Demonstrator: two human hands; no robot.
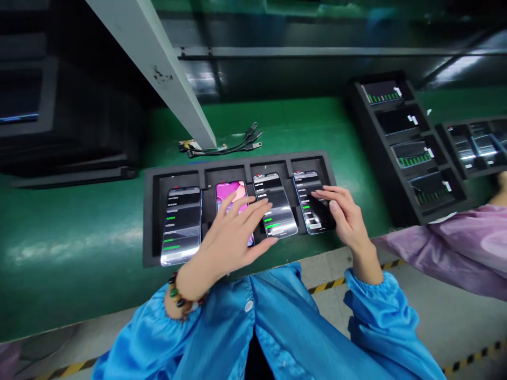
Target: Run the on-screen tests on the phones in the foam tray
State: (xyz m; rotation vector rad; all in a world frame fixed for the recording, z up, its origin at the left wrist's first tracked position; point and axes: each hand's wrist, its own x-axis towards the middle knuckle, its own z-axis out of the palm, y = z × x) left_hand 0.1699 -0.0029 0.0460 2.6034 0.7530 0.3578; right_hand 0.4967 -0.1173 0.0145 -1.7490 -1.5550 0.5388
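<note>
A black foam tray (150, 216) with compartments lies in front of me, holding several smartphones. My left hand (233, 232), fingers spread, is over the phone with the pink and purple screen (230, 189), covering much of it. Its fingertips reach the edge of the neighbouring phone (283, 214), which shows a dark list with green bars. At the far right of the tray, my right hand (345, 214) has its fingers stretched over another phone (311, 206) with a dark list. Whether the fingertips touch the glass I cannot tell. The leftmost phone (181, 227) also shows green bars.
Short black cables (229, 150) lie behind the tray beside a white post (178, 79). Stacked black trays (79, 126) stand at left. To the right are an upright-set tray of phones (380, 142), another phone tray (447, 140) and a co-worker's pink sleeve (455, 248).
</note>
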